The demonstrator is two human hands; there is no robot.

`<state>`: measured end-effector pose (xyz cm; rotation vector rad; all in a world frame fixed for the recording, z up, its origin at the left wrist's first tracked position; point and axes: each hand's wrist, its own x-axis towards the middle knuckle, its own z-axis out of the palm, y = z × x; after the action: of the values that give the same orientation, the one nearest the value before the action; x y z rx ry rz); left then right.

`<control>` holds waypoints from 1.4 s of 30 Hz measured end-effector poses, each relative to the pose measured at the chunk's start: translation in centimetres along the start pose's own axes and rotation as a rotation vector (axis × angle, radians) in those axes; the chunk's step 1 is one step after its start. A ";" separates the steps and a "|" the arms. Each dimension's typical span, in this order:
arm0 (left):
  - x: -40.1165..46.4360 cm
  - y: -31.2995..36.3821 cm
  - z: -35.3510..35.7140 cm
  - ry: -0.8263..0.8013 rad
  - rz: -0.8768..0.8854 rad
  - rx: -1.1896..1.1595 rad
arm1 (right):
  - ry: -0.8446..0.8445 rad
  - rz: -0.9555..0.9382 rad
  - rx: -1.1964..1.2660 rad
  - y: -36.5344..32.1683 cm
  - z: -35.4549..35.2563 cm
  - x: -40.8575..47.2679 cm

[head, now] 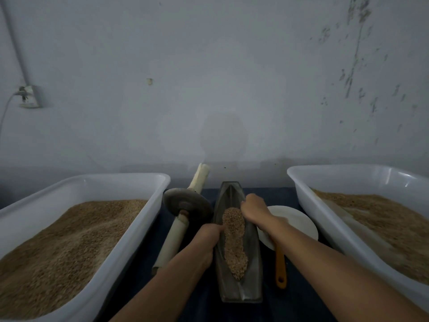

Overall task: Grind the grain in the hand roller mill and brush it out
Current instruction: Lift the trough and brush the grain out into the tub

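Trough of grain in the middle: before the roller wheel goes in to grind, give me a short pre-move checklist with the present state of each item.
1. Grain loaded in the metal trough: ok, a heap lies along its channel.
2. Trough steadied: ok, left hand on its left rim, right hand on its right rim.
3. Roller wheel with its axle handle within reach: ok, lying just left of the trough.
4. A hand free to lift the wheel: not ok, both are at the trough.
5. Grain level in the channel: cannot tell.
6. Orange handle by the white plate, out of the trough: ok.
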<state>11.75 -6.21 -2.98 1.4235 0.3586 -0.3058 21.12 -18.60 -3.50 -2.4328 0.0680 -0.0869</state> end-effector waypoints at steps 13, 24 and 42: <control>-1.2 2.5 0.3 -0.196 0.082 -0.216 | 0.083 0.041 0.065 -2.3 -3.7 1.0; -2.3 2.1 -0.7 -0.279 0.140 -0.266 | 0.043 0.009 0.270 -3.1 -6.1 -0.4; -4.4 3.4 -1.4 -0.211 0.197 -0.258 | -0.098 0.201 -0.666 3.3 -2.8 -6.2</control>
<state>9.02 -4.47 1.76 1.1502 0.0801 -0.2372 14.63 -22.46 -3.77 -3.0699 0.3445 0.1745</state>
